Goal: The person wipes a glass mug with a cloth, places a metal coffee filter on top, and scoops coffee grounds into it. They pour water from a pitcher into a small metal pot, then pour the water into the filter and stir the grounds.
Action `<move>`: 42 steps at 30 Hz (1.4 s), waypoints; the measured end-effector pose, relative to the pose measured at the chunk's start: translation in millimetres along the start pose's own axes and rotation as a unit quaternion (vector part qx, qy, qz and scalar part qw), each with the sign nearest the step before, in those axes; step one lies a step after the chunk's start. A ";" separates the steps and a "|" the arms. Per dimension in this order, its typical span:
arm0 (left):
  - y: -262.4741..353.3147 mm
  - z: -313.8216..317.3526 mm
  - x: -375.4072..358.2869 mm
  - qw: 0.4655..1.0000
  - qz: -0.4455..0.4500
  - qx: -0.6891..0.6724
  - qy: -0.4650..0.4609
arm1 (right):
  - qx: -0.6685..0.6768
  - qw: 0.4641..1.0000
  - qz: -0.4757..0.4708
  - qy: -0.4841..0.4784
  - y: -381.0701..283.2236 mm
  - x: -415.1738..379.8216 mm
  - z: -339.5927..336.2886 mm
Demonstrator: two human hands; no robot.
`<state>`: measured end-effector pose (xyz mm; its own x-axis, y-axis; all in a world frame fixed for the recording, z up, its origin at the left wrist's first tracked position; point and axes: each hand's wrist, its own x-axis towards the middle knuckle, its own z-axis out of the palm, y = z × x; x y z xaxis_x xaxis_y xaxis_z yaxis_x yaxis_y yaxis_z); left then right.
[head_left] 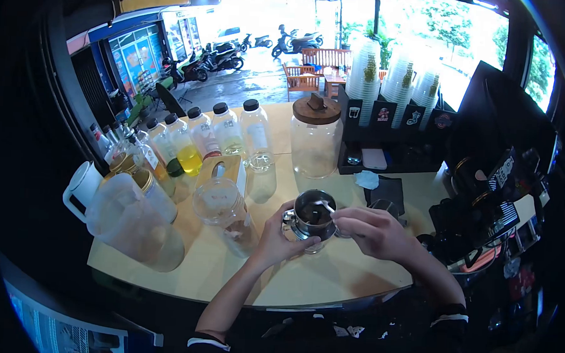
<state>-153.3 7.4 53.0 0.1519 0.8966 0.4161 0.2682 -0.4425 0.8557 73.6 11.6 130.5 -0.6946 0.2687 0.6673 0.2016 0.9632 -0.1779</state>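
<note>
Metal cup (314,214) is sitting above the front middle of the counter (328,282), its open mouth facing upward. From where I am standing, its dark interior is showing, but the contents are not resolving clearly. Left hand (282,237) is gripping the cup assembly from the side, fingers partly curling out of sight behind it. A clear vessel (312,246) is showing beneath the cup; hand and cup are covering most of it, so I cannot tell whether it is resting on the counter. Right hand (376,233) is closing its fingertips on a slim, pale utensil (325,206); the far end is extending into the cup mouth, and its tip is hard to make out. Behind the right hand, a dark glass (387,209) is standing partly hidden. At the far right, black equipment (473,213) is merging into shadow. Both sleeves are running off the lower edge of view.
</note>
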 end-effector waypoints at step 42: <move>19.1 -19.6 26.0 0.984 0.069 0.157 -0.051 | 0.034 0.996 -0.072 0.049 6.6 -14.8 7.6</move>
<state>-162.8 22.6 86.2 0.2969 0.8287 0.4745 0.5169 -0.5573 0.6498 80.0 14.1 113.9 -0.6408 0.1294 0.7567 0.0558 0.9909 -0.1222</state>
